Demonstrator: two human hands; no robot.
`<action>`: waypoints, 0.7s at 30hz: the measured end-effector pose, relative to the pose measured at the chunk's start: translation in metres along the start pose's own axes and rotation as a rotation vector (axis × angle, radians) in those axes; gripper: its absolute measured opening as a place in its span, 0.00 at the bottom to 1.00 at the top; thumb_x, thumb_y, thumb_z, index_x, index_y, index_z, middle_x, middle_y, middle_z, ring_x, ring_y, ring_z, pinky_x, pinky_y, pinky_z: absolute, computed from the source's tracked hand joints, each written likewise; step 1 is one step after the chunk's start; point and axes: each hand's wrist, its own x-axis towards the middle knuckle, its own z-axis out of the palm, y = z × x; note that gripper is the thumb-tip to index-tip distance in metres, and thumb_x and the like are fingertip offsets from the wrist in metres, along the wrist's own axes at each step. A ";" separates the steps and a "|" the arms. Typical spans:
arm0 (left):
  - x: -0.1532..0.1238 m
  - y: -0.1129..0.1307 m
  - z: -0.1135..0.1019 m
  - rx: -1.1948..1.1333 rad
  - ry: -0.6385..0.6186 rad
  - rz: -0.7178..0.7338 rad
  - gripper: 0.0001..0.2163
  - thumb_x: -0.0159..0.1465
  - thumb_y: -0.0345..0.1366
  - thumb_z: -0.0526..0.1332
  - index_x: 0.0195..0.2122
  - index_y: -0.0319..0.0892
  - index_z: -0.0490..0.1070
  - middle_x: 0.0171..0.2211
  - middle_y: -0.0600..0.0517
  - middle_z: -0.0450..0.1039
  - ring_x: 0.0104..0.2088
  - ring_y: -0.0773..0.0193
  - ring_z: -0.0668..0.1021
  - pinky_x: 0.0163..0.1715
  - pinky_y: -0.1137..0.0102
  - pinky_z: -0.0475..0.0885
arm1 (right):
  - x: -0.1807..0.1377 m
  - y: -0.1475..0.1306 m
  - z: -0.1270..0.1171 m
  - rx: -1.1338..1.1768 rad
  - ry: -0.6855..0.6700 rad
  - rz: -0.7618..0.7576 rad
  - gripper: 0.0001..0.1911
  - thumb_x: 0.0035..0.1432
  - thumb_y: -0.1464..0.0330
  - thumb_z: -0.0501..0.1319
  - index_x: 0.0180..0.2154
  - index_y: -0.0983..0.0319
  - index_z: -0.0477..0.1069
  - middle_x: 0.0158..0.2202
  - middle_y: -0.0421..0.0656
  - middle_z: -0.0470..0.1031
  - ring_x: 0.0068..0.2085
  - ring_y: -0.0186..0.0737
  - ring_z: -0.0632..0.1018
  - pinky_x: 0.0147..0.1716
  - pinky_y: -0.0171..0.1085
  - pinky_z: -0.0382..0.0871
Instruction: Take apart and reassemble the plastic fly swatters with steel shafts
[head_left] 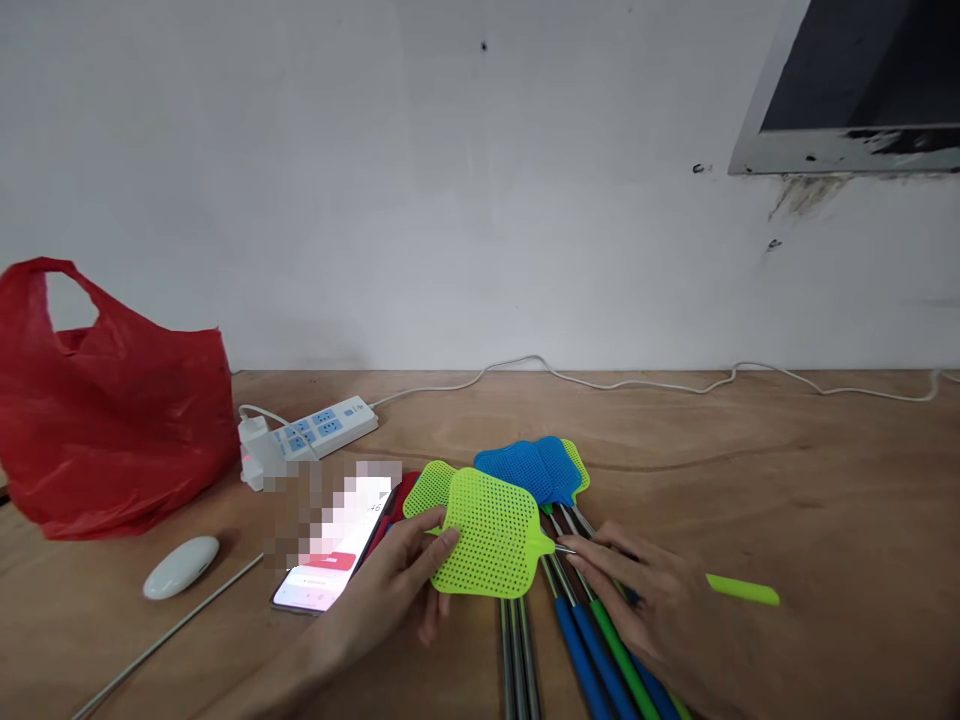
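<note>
A lime-yellow fly swatter [491,535] lies across my two hands, its perforated head facing me. My left hand [409,565] pinches the left edge of that head between thumb and fingers. The fingers of my right hand [645,590] close on its thin metal shaft just beyond the neck, and its lime handle sticks out past that hand. Beneath and behind are more swatters: blue heads [525,470], another lime head [427,490] and a partly hidden red one [405,490]. Their metal shafts [514,650] and blue and green handles [589,655] run toward me.
To the left, a phone [330,560] with a lit screen lies beside a white power strip [330,425] with a plugged-in charger. A red plastic bag [127,430] and a white oval object [181,567] are farther left. A white cable [622,386] runs along the wall.
</note>
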 end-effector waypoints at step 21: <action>0.000 -0.006 0.003 0.166 -0.130 0.090 0.20 0.67 0.55 0.57 0.32 0.41 0.72 0.25 0.57 0.63 0.21 0.71 0.64 0.19 0.76 0.59 | -0.005 0.017 -0.001 0.042 -0.142 -0.393 0.26 0.62 0.80 0.51 0.57 0.56 0.70 0.45 0.43 0.82 0.38 0.38 0.83 0.32 0.36 0.76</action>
